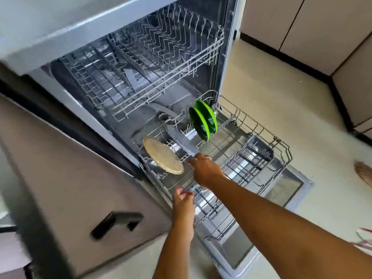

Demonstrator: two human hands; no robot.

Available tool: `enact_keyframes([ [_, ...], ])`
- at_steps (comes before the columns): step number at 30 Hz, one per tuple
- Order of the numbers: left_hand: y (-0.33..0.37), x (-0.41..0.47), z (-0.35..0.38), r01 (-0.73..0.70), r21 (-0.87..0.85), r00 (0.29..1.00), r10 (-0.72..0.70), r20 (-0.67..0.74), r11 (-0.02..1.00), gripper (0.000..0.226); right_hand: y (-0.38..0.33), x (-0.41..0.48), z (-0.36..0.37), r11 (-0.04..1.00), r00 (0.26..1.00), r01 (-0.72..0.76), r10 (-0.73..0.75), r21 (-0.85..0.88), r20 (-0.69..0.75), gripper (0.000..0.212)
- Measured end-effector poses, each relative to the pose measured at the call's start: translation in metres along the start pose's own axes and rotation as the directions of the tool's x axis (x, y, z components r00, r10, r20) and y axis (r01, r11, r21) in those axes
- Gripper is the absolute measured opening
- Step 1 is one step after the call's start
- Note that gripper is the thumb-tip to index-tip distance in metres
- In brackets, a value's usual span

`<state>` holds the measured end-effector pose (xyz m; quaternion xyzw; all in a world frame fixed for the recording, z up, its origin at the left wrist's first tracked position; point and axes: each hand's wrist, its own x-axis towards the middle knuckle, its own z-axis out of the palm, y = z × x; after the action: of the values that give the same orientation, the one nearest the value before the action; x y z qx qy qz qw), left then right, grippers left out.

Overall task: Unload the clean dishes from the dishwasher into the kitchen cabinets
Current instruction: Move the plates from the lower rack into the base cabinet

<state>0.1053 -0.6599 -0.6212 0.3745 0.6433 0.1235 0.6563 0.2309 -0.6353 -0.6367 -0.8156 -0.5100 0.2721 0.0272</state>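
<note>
The grey wire lower rack (281,150) of the open dishwasher is pulled out over the lowered dishwasher door (285,190).

At the rack's far end, two bright green round plates (203,121) stand upright on edge, one just behind the other. At its left side a tan round flat plate (163,156) leans tilted against the tines. Just right of it, a grey speckled plate (177,137) shows edge-on and motion-blurred, slanting across the rack between the tan plate and the green pair.

The right hand (205,170) reaches over the middle of the rack, its fingers curled round the near rim of the grey speckled plate, gripping it. The left hand (182,198) is at the rack's left rim, nearer than the tan plate, with fingers loosely bent toward the wire. I cannot tell whether it holds the wire or only touches it.

A dark plastic cutlery basket (255,154) sits in the right half of the rack. Above the rack's far end hangs the upper wire rack (161,63). Left of the rack stands a beige cabinet door (80,178) with a black handle.
</note>
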Motion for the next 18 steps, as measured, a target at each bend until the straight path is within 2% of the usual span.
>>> enact_keyframes([
  [5,0.038,0.075,0.027,-0.013,0.002,0.962,0.013,-0.273,1.0,0.053,-0.001,0.059,-0.013,0.974,0.989,0.109,-0.087,-0.197,0.119,0.07],
  [11,0.043,0.138,0.025,0.097,-0.009,0.896,-0.092,-0.434,0.995,0.064,-0.002,0.103,0.0,0.948,0.971,0.155,-0.095,-0.278,0.22,0.068],
  [13,0.039,0.159,0.016,0.159,-0.035,0.898,-0.159,-0.411,0.987,0.062,0.002,0.109,0.004,0.944,0.971,0.163,-0.101,-0.287,0.219,0.065],
  [15,0.038,0.176,0.006,0.229,-0.094,0.912,-0.248,-0.328,0.969,0.055,0.001,0.108,0.005,0.951,0.974,0.165,-0.116,-0.262,0.193,0.057],
  [16,0.038,0.183,0.003,0.255,-0.139,0.913,-0.285,-0.292,0.957,0.05,0.002,0.107,0.005,0.949,0.981,0.169,-0.135,-0.266,0.141,0.05],
  [18,0.042,0.19,-0.005,0.237,-0.16,0.923,-0.274,-0.271,0.958,0.042,0.002,0.103,0.003,0.92,0.973,0.211,-0.228,-0.329,-0.015,0.035],
])
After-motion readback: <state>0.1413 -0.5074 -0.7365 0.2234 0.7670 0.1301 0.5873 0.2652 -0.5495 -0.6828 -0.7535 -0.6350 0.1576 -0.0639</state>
